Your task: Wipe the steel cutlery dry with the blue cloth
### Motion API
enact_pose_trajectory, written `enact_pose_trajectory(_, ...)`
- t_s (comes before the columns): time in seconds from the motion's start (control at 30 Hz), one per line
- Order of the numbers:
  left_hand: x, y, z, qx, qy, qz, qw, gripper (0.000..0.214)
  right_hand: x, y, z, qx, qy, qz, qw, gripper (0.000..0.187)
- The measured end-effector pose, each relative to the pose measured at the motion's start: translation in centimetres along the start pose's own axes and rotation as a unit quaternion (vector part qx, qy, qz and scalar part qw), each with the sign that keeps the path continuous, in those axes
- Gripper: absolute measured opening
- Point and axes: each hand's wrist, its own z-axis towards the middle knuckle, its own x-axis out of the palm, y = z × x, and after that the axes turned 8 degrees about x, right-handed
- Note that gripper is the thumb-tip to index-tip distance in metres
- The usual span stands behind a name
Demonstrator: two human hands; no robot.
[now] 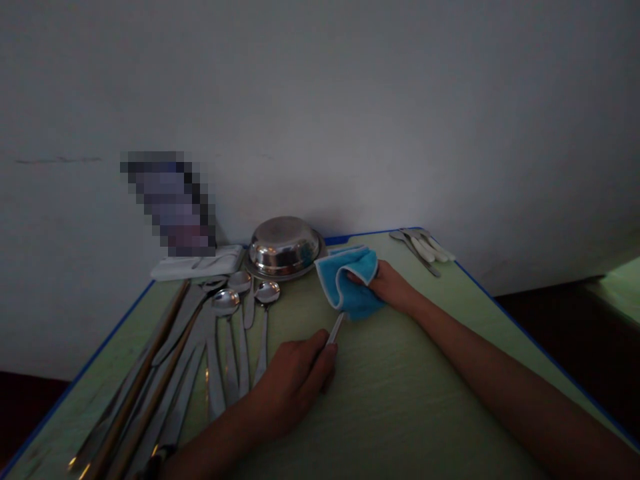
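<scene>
My left hand is closed around the thin pale handle of a piece of cutlery. The cutlery's far end disappears under a blue cloth with white edging, so its kind is hidden. Fingers of my right hand are closed on that cloth, partly covered by its folds. Left of my left hand, several metal spoons and other long utensils lie side by side, handles toward me. An upturned shiny metal bowl rests on a metal plate behind the cloth.
More cutlery, some with white handles, lies at the back right corner of the green table. Back left, a folded white cloth or napkin lies before a pixelated upright object. A pale wall borders the far edge.
</scene>
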Motion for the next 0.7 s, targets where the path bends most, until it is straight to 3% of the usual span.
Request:
enact_pose_trajectory(0.17,-0.2,-0.1,0.1,0.005,0.012,0.007,1.000,0.032,-0.2,-0.3,0.2,-0.039,0.013,-0.007,0.999,0.038)
enact_pose_trajectory(0.27,-0.2,-0.1,0.1,-0.001,0.022,0.016,1.000,0.032,-0.3,-0.6,0.4,-0.022,0.013,0.014,1.000,0.028)
enact_pose_trajectory(0.4,-0.1,0.0,0.0,0.008,0.009,0.019,1.000,0.033,-0.1,-0.5,0.4,0.015,-0.047,0.014,0.999,0.019)
enact_pose_trajectory(0.7,-0.3,0.0,0.1,0.009,0.014,-0.002,1.000,0.032,-0.7,-3.3,1.2,0.047,-0.161,0.142,0.975,0.034)
